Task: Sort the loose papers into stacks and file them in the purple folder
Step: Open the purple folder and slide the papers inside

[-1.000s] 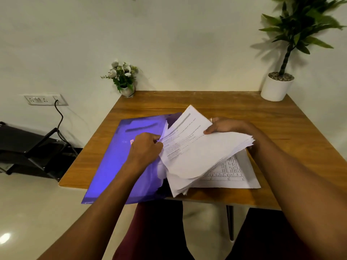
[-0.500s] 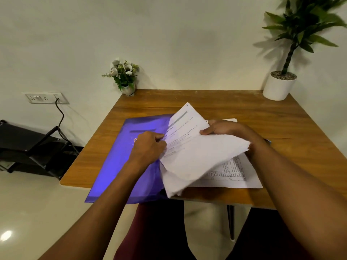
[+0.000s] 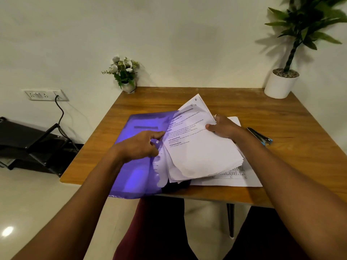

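While your left hand [image 3: 139,145] pinches the cover of the folder [image 3: 135,177], your right hand [image 3: 223,128] grips the stack [image 3: 199,156] by its far edge. Its left edge lies under that cover, on the table [image 3: 281,119].

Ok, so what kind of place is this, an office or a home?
Likely a quiet desk corner in a home or small office; I can't tell which. A wooden table stands against a plain wall, with a potted plant and a small flower vase.
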`<action>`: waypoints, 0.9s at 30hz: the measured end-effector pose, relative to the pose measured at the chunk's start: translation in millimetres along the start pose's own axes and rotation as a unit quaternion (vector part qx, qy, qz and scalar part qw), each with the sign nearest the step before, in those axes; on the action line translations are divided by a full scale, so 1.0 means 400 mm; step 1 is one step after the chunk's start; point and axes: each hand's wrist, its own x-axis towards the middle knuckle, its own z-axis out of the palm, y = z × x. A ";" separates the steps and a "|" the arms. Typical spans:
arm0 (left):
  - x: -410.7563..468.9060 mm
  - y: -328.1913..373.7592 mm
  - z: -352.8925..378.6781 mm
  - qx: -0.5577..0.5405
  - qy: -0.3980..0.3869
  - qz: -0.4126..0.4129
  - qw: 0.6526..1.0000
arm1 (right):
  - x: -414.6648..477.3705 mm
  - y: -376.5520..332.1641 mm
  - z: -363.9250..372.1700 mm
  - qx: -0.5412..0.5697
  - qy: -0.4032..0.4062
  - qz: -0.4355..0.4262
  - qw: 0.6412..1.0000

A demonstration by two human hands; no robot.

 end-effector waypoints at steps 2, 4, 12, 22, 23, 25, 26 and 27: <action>0.004 0.001 0.003 -0.014 0.000 -0.004 1.000 | -0.002 -0.004 0.001 -0.004 -0.016 0.022 1.000; 0.008 0.008 0.016 -0.054 0.025 -0.012 0.998 | -0.005 -0.007 0.008 -0.007 -0.034 0.047 0.998; 0.022 0.019 0.035 -0.098 0.080 -0.038 0.991 | -0.044 -0.047 0.044 0.222 -0.065 0.078 0.970; 0.032 0.045 0.060 -0.116 0.151 -0.029 0.981 | -0.137 -0.111 0.192 0.203 0.066 0.010 0.977; 0.037 0.047 0.063 -0.119 0.157 -0.029 0.980 | -0.142 -0.120 0.212 0.202 0.080 0.015 0.976; 0.045 0.051 0.069 -0.116 0.165 -0.029 0.979 | -0.155 -0.140 0.260 0.195 0.092 0.015 0.976; 0.047 0.053 0.071 -0.110 0.170 -0.027 0.979 | -0.160 -0.147 0.285 0.186 0.083 -0.004 0.979; 0.048 0.053 0.073 -0.103 0.174 -0.024 0.979 | -0.170 -0.159 0.303 0.178 0.054 -0.026 0.982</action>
